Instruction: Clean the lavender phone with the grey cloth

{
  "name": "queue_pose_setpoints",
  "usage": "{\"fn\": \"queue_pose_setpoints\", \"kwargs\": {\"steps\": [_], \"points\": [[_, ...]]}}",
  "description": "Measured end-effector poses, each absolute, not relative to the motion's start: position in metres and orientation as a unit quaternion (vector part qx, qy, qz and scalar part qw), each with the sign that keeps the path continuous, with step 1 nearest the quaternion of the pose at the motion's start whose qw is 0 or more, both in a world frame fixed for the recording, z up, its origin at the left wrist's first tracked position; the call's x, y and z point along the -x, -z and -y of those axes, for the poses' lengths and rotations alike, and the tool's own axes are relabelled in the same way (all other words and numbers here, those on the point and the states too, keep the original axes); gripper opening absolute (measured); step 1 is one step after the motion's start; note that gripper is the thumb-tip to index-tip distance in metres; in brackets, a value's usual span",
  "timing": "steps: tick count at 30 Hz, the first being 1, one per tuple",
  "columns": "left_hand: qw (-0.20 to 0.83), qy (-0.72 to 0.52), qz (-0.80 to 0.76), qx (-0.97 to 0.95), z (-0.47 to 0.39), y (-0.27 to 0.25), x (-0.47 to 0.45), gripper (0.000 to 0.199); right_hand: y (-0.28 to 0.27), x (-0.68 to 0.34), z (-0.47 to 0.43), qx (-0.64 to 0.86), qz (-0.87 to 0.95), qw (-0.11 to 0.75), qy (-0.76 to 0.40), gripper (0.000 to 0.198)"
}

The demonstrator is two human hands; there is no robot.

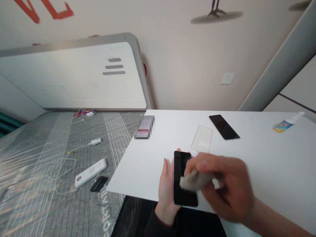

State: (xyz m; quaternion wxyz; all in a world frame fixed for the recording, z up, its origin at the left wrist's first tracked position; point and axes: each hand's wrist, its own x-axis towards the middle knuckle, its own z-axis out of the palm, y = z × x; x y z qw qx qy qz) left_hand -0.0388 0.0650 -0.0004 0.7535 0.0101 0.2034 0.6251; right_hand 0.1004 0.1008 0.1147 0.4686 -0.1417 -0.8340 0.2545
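A dark-screened smartphone [179,194] lies face up in my left hand [166,189], whose fingers support it from beneath and show along its edges. My right hand [229,187] is closed around a bunched greyish cloth [195,180]. That cloth lies over the phone's screen and hides part of it; the right hand is slightly blurred. Just beyond the phone, a clear phone case [201,139] rests on the white table [143,171]. Farther back to the right is a second black-screened phone [224,127].
A spray bottle [283,125] with a blue and yellow label lies at the table's right. A blurred-out, phone-shaped item [144,127] sits near the left edge. On the plastic-covered surface [74,210] at left are a white power bank [91,172], a small black object [99,183] and white cables.
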Motion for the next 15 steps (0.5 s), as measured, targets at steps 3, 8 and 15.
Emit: {"fn": "queue_pose_setpoints", "kwargs": {"steps": [3, 8, 15], "points": [[0.759, -0.623, -0.185, 0.027, -0.063, 0.001, 0.041, 0.053, -0.081, -0.111, -0.134, 0.212, 0.851, 0.446, -0.18, 0.023], [0.76, -0.618, -0.197, 0.039, -0.06, -0.004, 0.043, 0.057, -0.065, -0.133, -0.153, 0.276, 0.85, 0.434, -0.113, 0.026], [0.762, -0.62, -0.182, 0.033, -0.064, 0.0, 0.041, 0.061, -0.081, -0.12, -0.117, 0.157, 0.821, 0.544, -0.066, 0.049]]}}
